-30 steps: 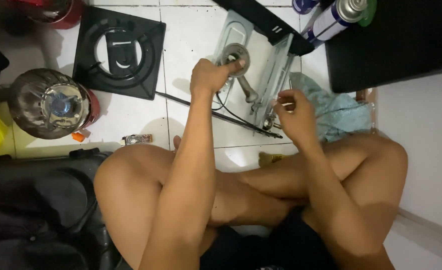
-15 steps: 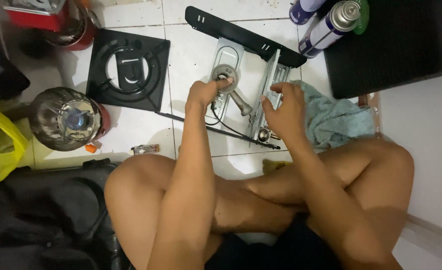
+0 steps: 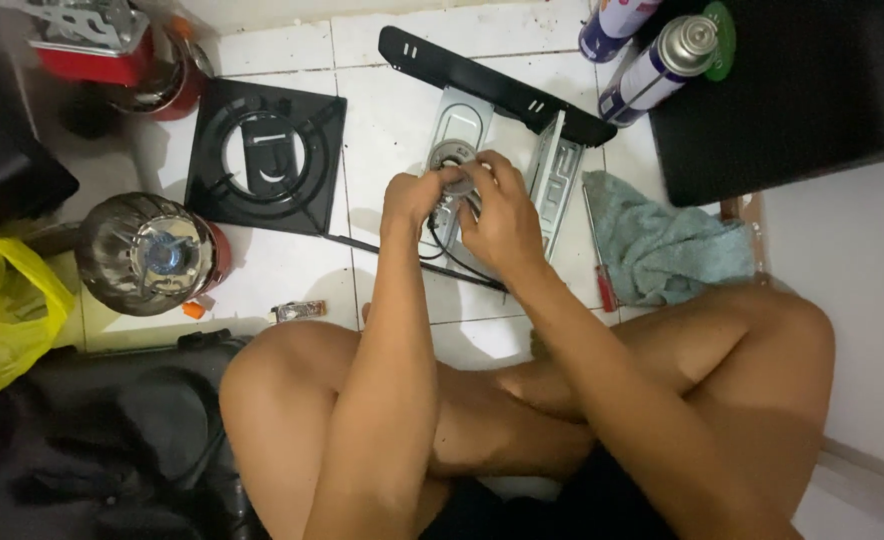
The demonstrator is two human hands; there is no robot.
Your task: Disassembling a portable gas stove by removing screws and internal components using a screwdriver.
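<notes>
Metal burner cap (image 3: 454,160) pinched by left hand (image 3: 414,198) and right hand (image 3: 502,222); white tiles (image 3: 272,275) open leftward.

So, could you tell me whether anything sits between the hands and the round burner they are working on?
Nothing visible does: the left hand and right hand already rest on the burner from either side. The black cable runs below the hands.

Left hand (image 3: 412,200) and right hand (image 3: 502,225) cover most of the round burner (image 3: 454,157); whether the fingers grip it can't be told. Metal stove base (image 3: 462,120) partly hidden under both hands. Spray cans (image 3: 662,65) cut off by the top edge. Yellow bag (image 3: 2,320) cut off at the left edge. Small item (image 3: 297,312) on the floor is too small to identify.
</notes>
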